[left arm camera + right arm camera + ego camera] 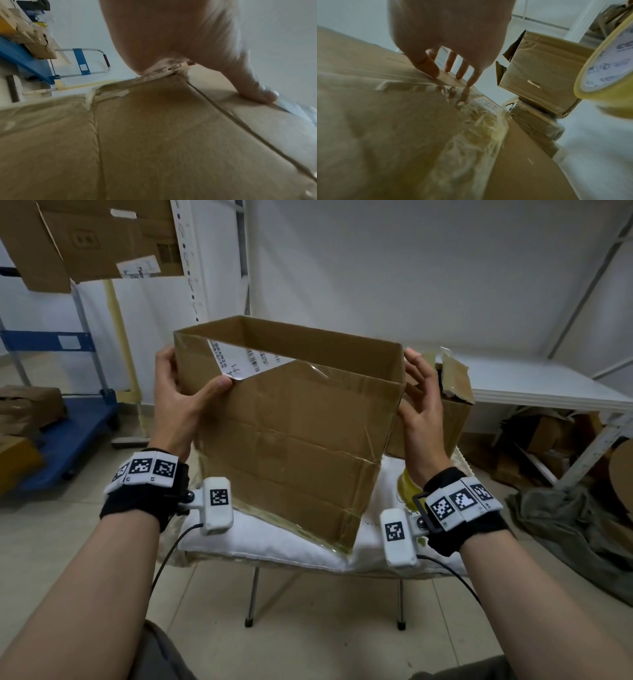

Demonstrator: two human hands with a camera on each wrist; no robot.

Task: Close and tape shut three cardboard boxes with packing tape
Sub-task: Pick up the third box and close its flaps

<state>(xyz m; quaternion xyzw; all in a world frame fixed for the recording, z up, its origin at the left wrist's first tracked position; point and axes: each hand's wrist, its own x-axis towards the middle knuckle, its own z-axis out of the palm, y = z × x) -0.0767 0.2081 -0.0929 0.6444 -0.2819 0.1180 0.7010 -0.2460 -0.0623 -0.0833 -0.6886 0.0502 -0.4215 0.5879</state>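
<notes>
A big brown cardboard box (294, 440) with an open top is tilted on one bottom edge above a white cushion (274, 539). Old clear tape and a torn white label (239, 361) cover its front. My left hand (181, 392) grips the upper left corner, thumb (257, 93) on the front face and the other fingers behind the side. My right hand (419, 392) presses straight fingers (460, 73) against the right side. A yellow packing tape roll (407, 484) lies on the cushion under my right wrist, also seen in the right wrist view (607, 67).
A smaller brown box (452, 405) with raised flaps stands just behind my right hand. At the left a blue cart (68, 433) carries boxes. A white shelf (548, 385) with cardboard under it fills the right. Grey cloth (565, 518) lies on the floor.
</notes>
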